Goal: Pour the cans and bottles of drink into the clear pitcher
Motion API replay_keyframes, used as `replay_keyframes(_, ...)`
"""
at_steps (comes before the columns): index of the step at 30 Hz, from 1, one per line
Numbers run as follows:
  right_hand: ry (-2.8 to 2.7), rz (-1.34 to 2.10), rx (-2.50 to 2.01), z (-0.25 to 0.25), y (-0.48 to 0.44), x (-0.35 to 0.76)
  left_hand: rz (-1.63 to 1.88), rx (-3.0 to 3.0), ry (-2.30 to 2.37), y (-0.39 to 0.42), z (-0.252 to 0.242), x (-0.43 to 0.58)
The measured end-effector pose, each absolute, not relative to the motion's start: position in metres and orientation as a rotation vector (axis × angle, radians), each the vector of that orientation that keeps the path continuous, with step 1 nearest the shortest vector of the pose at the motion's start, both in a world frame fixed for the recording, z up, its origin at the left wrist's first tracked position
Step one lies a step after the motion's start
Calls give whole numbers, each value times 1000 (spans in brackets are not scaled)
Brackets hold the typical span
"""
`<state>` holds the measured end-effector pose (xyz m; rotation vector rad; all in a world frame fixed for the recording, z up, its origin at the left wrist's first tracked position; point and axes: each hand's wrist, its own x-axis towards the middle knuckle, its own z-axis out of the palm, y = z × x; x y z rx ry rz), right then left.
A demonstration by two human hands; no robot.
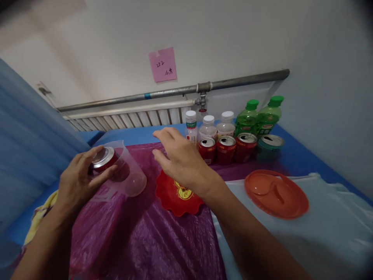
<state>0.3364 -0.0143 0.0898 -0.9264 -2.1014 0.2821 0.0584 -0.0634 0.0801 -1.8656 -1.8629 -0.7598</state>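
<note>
My left hand [77,177] grips a red drink can [105,162] by its silver top, and the can sits inside a clear plastic measuring cup [129,177] that is tipped on its side over the purple sheet [145,237]. My right hand [180,159] hovers open, fingers loosely spread, above a red scalloped dish [175,198] with a gold emblem, holding nothing. It is just left of a row of three opened red cans [225,147].
Behind the red cans stand three white-capped bottles [208,126] and two green bottles [258,114]; a teal can [271,144] sits to their right. An orange divided plate [276,192] lies on a pale sheet at the right. A radiator and pipe run along the back wall.
</note>
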Motion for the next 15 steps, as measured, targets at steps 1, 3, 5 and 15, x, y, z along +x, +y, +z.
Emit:
replay_keyframes(1,-2107,280,-928,89,-14,336,-757,-1880,-1872,-64,80,58)
replay_keyframes(3,-2113,274,-930,87,-13,334,-781,-1892,-1906,-64,80,57)
replay_keyframes(5,-2117,270,-930,85,-12,333,-849,-1866,-1980,-65,82,59)
replay_keyframes(15,-2125,277,-915,82,-12,330,-1682,-1645,-2049,-67,89,57)
